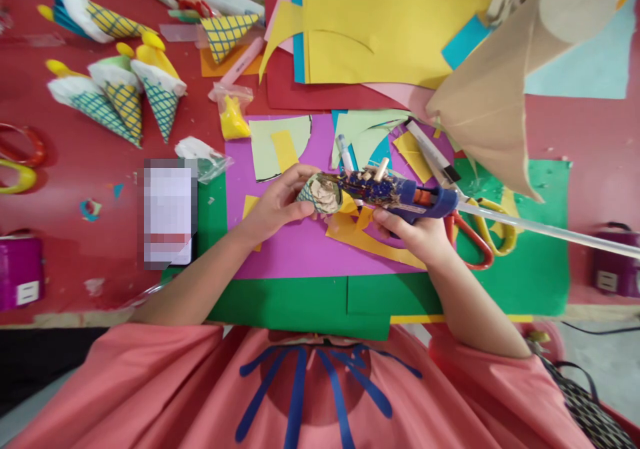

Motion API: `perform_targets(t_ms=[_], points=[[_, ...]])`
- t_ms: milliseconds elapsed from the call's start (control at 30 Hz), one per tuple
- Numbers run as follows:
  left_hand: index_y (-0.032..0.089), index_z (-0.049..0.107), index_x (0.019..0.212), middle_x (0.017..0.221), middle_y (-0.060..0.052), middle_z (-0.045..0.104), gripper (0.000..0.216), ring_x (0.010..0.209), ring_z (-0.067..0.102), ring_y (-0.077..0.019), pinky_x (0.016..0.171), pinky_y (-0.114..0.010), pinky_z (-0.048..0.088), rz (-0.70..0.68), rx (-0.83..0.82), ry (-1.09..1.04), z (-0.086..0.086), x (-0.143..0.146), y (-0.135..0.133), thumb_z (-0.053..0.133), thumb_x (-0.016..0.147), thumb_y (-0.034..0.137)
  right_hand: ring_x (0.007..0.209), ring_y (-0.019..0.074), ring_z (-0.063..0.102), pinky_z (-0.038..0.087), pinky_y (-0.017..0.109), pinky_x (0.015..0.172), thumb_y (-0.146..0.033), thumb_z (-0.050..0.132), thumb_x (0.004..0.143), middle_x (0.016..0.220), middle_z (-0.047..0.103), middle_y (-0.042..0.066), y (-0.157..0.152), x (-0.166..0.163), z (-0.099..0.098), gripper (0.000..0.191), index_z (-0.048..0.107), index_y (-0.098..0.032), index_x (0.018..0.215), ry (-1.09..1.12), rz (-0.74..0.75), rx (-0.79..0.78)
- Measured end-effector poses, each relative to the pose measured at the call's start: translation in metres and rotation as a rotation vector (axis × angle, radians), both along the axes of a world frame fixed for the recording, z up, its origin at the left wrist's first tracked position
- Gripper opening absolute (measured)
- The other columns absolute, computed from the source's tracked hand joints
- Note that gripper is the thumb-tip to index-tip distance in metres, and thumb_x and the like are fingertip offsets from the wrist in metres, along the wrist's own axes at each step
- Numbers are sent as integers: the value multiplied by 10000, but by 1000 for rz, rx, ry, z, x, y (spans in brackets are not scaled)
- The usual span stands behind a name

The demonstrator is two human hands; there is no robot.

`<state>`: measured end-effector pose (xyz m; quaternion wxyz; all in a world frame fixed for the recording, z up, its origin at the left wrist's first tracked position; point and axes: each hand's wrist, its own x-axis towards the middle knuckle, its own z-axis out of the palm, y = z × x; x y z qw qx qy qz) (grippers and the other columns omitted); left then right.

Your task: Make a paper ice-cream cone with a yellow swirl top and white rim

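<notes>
A small paper cone (326, 194), green with a dark criss-cross pattern and stuffed with crumpled beige paper, is held in my left hand (281, 203), its open end facing right. My right hand (417, 232) is wrapped around the handle of a blue glue gun (395, 192), whose nozzle end is at the cone's rim. I cannot tell whether the nozzle touches the cone. A long clear glue stick (545, 227) sticks out of the gun's back. Beneath both hands lies a purple sheet (280, 259) with yellow paper scraps. Scissors (475, 239) with red and yellow handles lie by my right hand.
Finished-looking paper cones (120, 92) lie at the upper left. A phone (169, 215) lies left of the purple sheet. Yellow paper (400, 25) is stacked at the back, beside a large brown paper cone (493, 89). Green sheets (310, 302) line the front edge.
</notes>
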<state>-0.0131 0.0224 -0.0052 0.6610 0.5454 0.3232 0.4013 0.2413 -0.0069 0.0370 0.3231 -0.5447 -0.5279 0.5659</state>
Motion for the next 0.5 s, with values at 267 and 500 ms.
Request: perform_targets(t_ms=[267, 500], points=[[292, 549, 1153, 987, 0, 627, 529, 819, 658, -119, 664, -205, 547, 138, 171, 48, -4, 0, 3, 821, 741, 483, 518, 105, 515, 450, 267, 523, -381, 729, 776, 614, 588, -19, 3, -3, 7, 221, 632, -183, 788, 28, -76, 28], [321, 537, 1269, 1147, -23, 592, 632, 1018, 656, -147, 781, -235, 569, 184, 352, 169, -4, -1, 3, 848, 727, 423, 540, 120, 531, 479, 282, 540, -401, 728, 757, 626, 610, -3, 5, -2, 3, 238, 661, -178, 807, -28, -55, 55]])
